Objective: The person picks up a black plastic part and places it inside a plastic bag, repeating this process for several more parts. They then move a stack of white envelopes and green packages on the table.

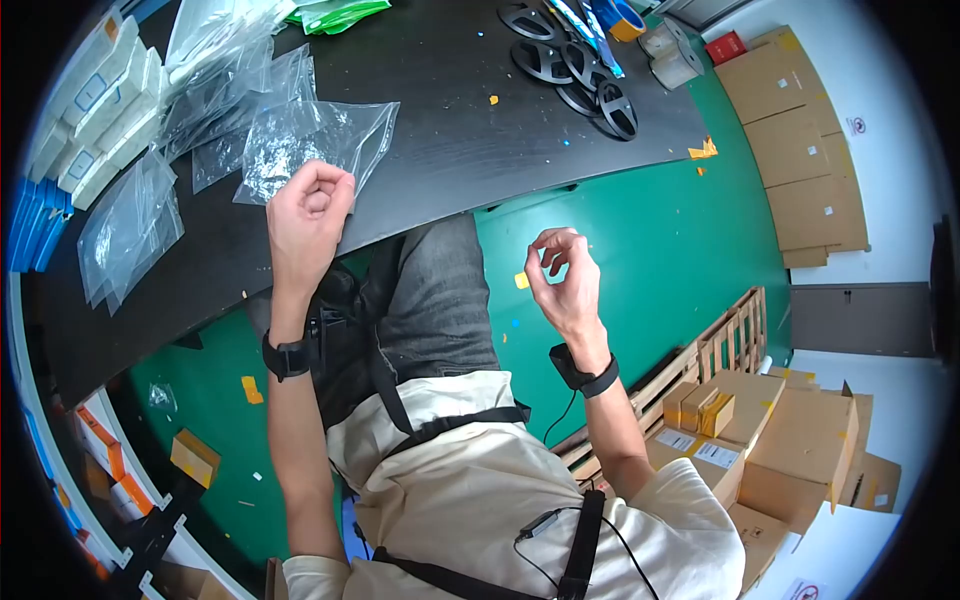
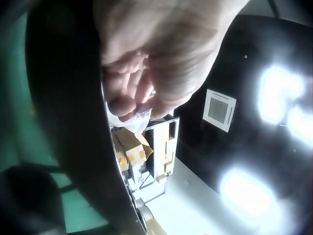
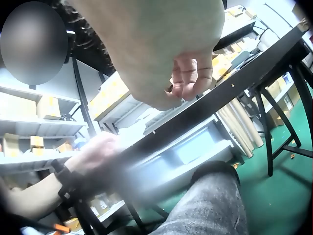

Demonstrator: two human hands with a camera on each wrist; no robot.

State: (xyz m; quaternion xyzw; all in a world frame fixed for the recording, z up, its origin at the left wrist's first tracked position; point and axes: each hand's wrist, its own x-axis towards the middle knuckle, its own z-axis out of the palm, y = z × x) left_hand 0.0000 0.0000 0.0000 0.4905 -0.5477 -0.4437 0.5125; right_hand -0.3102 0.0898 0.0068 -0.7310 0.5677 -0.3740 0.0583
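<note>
At the table's near edge, my left hand [image 1: 312, 215] has its fingers curled and its thumb against them at the corner of a clear plastic bag [image 1: 300, 135]. The left wrist view shows a bit of that clear film [image 2: 139, 120] at the fingertips. The bag lies spread over the black table [image 1: 440, 140]. My right hand [image 1: 567, 280] hovers off the table's front edge, over the green floor in the head view. Its fingers are loosely bent with the thumb close to them, and nothing shows between them. More clear bags [image 1: 130, 230] lie to the left.
White boxes [image 1: 105, 100] and blue boxes [image 1: 35, 225] stand at the left. Black oval-framed pieces [image 1: 575, 70] and tape rolls [image 1: 670, 55] lie at the far right of the table. A green packet [image 1: 340, 14] lies at the back. Cartons [image 1: 800, 440] and a wooden pallet [image 1: 725, 335] occupy the right.
</note>
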